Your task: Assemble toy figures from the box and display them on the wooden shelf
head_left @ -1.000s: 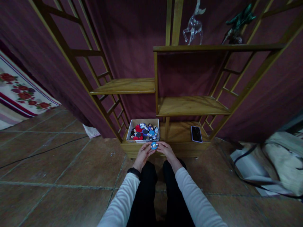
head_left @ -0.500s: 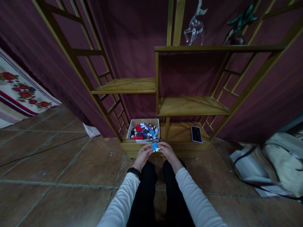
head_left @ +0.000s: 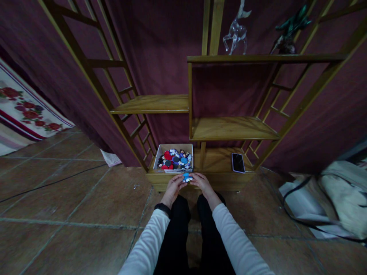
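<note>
Just off the bottom shelf's [head_left: 216,161] front edge, left hand [head_left: 173,186] and right hand [head_left: 202,183] are both pinching a little blue-and-white toy [head_left: 187,178], fingers covering its ends, so I honestly can't make out its shape. Behind it, near the shelf's front left corner, a box [head_left: 177,146] holds jumbled figures [head_left: 175,159], the lower ones buried.

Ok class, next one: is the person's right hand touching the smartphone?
Apart. The head view shows part of the wooden shelf unit between the right hand and the smartphone.
</note>
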Available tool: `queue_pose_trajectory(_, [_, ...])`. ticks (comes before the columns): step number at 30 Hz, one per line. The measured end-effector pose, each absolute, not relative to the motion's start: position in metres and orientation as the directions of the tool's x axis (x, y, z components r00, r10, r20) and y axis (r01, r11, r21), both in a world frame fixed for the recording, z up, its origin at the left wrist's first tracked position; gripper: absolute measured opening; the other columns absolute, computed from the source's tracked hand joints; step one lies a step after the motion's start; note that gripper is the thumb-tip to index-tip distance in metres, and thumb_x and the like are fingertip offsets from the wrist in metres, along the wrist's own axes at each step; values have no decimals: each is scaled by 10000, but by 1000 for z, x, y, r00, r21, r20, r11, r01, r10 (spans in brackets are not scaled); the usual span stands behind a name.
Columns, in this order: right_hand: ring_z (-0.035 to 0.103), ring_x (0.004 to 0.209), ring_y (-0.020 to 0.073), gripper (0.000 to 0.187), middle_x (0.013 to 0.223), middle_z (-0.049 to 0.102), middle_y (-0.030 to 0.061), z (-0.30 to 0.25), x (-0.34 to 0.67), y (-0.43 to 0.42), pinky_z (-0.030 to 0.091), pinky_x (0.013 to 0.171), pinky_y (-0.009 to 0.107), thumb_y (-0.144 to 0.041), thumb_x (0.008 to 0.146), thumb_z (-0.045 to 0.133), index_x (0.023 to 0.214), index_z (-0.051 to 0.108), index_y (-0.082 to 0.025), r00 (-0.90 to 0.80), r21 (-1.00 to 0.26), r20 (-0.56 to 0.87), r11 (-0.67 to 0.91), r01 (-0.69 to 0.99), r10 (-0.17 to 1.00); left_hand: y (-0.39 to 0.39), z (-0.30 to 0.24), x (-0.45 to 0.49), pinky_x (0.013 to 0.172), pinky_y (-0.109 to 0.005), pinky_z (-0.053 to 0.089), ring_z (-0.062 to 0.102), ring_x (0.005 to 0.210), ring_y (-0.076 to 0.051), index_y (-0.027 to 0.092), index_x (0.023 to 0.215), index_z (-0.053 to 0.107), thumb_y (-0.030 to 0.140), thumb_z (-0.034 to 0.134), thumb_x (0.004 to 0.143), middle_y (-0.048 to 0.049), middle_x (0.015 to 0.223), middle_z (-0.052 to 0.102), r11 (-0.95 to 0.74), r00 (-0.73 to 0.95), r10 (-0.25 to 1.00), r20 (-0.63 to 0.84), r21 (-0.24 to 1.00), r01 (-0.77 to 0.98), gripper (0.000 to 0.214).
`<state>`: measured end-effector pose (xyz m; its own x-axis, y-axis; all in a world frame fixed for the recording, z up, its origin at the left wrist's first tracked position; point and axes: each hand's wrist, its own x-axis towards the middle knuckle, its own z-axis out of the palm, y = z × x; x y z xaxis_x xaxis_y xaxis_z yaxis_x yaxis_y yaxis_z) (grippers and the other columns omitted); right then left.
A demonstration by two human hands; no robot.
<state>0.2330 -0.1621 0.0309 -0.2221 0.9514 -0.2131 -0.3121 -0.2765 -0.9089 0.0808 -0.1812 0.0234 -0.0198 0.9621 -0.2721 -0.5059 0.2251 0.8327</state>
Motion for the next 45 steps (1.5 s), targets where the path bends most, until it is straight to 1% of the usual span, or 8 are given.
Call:
queue_pose_trajectory(6, [602,669,140,282,719,667,36,27,231,-161,476,680,290,-392,596,651,787,682,-187,-227,-915,-223,-283,-288,948,-181,22,83,569,-236,510,623,614,-131,126,822,618,268,686,678,-52,738,667,210,-77,953,-293,823,-527,214])
queue_pose_trajectory(11, [596,677,134,233,747,671,16,24,230,-162,465,667,275,-313,585,653,791,678,-207,-233,-944,-186,-239,-226,955,-182,25,84,577,-244,515,629,640,-137,120,919,614,303,633,739,-74,791,674,207,-49,961,-273,824,-528,258])
queue_pose_trajectory(19, [574,621,123,275,715,646,6,16,228,-158,464,600,256,-388,605,663,810,657,-205,-220,-958,-158,-203,-203,963,-181,24,82,649,-276,531,643,688,-158,81,931,607,336,551,809,-119,791,679,256,9,954,-299,800,-543,288])
queue_pose_trajectory(24, [566,606,117,301,682,627,3,16,228,-157,468,582,249,-423,612,657,805,646,-194,-190,-962,-165,-200,-185,968,-183,27,83,730,-296,521,646,748,-166,88,931,620,320,590,784,-119,846,682,262,77,961,-264,793,-550,276])
queue_pose_trajectory(31, [577,608,123,343,702,636,10,23,230,-159,473,610,266,-424,600,670,850,652,-191,-191,-958,-192,-226,-174,963,-187,37,88,771,-254,485,637,780,-136,125,981,639,155,723,644,-83,937,678,249,138,968,-208,841,-481,349])
queue_pose_trajectory(34, [591,633,132,350,725,645,15,29,231,-161,473,627,273,-423,602,671,867,651,-195,-217,-960,-187,-225,-166,958,-186,36,88,740,-247,486,636,746,-132,125,963,646,163,730,634,-78,885,685,243,120,970,-211,846,-475,341])
queue_pose_trajectory(41, [618,783,173,398,913,654,27,35,230,-164,472,704,305,-409,571,697,917,631,-225,-270,-953,-181,-236,-189,946,-185,30,85,681,-232,491,632,704,-125,118,939,646,218,713,667,-74,837,682,243,93,970,-226,849,-469,298])
queue_pose_trajectory(45, [619,833,198,423,929,658,29,34,230,-164,471,747,337,-421,557,713,925,630,-230,-309,-947,-179,-249,-202,934,-184,30,84,672,-229,493,630,699,-123,115,915,646,220,714,667,-70,835,678,241,85,970,-228,845,-478,278])
